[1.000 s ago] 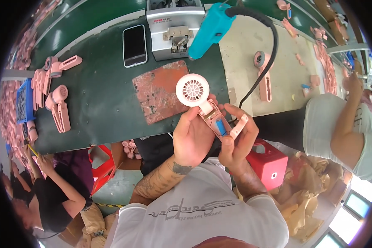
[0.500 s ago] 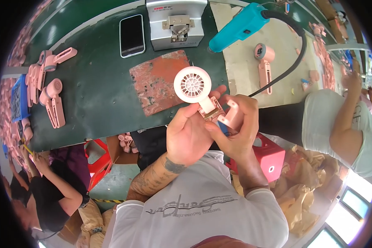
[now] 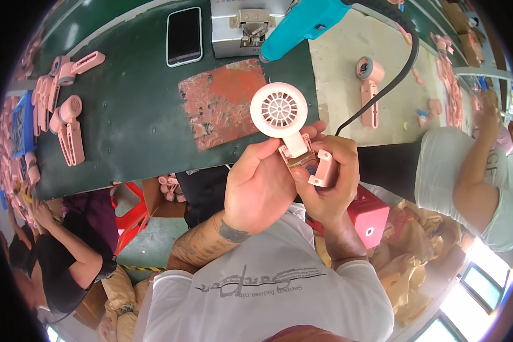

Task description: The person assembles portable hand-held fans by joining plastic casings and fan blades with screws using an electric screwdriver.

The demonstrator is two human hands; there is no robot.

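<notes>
A pink handheld fan point(image 3: 294, 142) with a round grille stands tilted up between my hands. My left hand point(image 3: 257, 182) is closed on it, thumb along the left of its neck. Below the neck its lower body is open and shows inner parts, partly covered by my fingers. In my right hand point(image 3: 337, 185) is a small U-shaped pink plastic piece point(image 3: 324, 170), gripped beside the fan's lower body. My right thumb lies close to a dark blue part there, too small to make out.
Ahead lies a worn red mat point(image 3: 225, 102). A teal electric screwdriver point(image 3: 302, 31) hangs over a silver machine point(image 3: 228, 43). A phone point(image 3: 184, 37) and several pink fans point(image 3: 68, 134) are at left, another fan point(image 3: 370, 91) at right. Co-workers sit on both sides; a red stool point(image 3: 367, 219) is beside me.
The fan has shifted slightly right in my hands. The U-shaped piece has turned so its open side shows. The screwdriver appears farther left and higher, and the view has shifted a little.
</notes>
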